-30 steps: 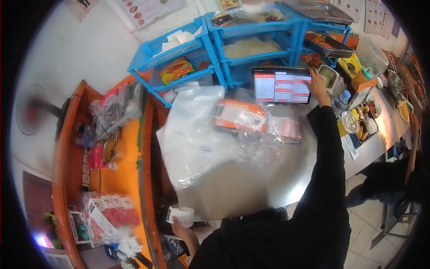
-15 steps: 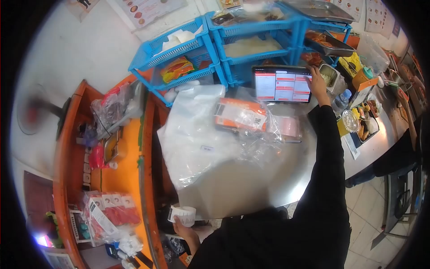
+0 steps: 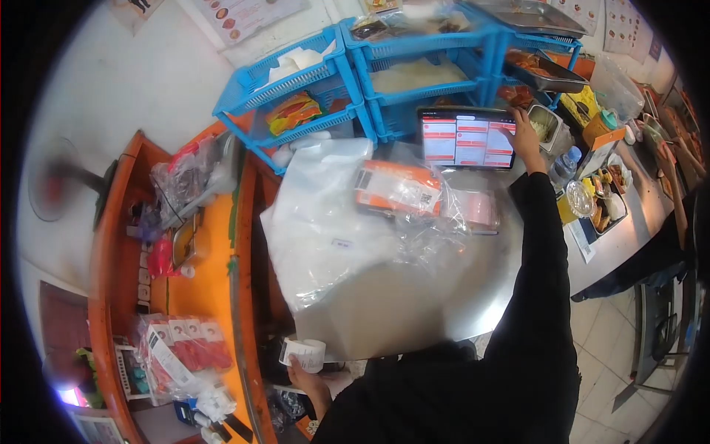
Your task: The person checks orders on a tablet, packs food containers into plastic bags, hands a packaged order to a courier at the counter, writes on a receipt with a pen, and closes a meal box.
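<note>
At the lower left, my left hand (image 3: 307,379) is closed on a curled white paper slip (image 3: 303,354) with printing on it. My right hand (image 3: 525,139) rests at the right edge of a tablet (image 3: 467,139), whose screen shows red and white panels. Its fingers look spread, with a finger bent over the screen. Left of the tablet's lower side lies an orange and white package (image 3: 398,189) in clear plastic, on a stack of white plastic bags (image 3: 318,222). A pink-white packet (image 3: 475,210) sits just below the tablet.
Blue baskets (image 3: 423,95) stand behind the tablet. At the right are a metal container (image 3: 544,126), a bottle (image 3: 566,164) and a food tray (image 3: 608,214). Another person's arm (image 3: 677,196) reaches in at the far right. An orange shelf (image 3: 211,259) is at the left.
My left hand and the paper slip have shifted slightly right. At the far right, the other person's dark sleeve has moved up to the counter. My right hand stays at the tablet.
</note>
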The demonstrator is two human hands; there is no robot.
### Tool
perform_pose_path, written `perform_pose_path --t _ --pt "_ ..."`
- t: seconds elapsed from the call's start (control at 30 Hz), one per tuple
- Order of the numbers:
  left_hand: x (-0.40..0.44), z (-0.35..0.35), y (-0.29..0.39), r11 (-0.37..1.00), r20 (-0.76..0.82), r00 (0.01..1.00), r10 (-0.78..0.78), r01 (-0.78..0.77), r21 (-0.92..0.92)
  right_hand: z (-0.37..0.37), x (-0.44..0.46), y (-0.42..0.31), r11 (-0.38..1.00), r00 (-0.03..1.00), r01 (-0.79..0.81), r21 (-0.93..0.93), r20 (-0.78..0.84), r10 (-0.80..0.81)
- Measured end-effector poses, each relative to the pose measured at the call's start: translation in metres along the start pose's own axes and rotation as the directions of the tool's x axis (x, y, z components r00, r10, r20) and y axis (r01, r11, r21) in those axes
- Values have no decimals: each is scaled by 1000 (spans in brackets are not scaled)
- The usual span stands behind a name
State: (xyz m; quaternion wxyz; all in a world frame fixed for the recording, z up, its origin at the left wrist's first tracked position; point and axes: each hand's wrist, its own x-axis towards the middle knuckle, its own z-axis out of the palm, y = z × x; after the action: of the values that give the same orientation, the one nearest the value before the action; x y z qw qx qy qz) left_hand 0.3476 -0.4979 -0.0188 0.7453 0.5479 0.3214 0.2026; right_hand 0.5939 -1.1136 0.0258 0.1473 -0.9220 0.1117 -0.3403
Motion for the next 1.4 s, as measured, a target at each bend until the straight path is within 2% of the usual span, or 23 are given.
perform_pose_path --t 0.07,0.37,0.57,0.77,0.97,1.07,1.13,1.4 --pt "-1 2 2 1000 60 998 28 -28 7 2 0 1 1000 1000 2 7 -5 -2" --pt "-1 6 2 999 4 1000 13 -13 38 1 0 -2 1000 1000 2 -3 -31 -2" --pt "11 -7 -11 999 64 997 33 -35 24 1 0 -1 1000 999 9 22 -44 -8" --pt "10 -4 -11 1000 2 1000 9 -9 24 -2 -1 3 996 998 59 73 0 -60" --pt "10 -3 -14 999 34 999 5 -6 38 4 -4 5 999 998 17 -44 58 -15" --pt "7 -1 -12 999 22 1000 14 -16 51 0 -13 -6 987 997 11 -158 73 1" --pt "8 -2 -13 999 31 999 11 -12 51 -2 -16 -14 952 993 -19 -304 108 54" --pt "10 -7 -17 999 9 1000 2 -3 44 1 -15 -12 952 991 -25 -305 114 63"
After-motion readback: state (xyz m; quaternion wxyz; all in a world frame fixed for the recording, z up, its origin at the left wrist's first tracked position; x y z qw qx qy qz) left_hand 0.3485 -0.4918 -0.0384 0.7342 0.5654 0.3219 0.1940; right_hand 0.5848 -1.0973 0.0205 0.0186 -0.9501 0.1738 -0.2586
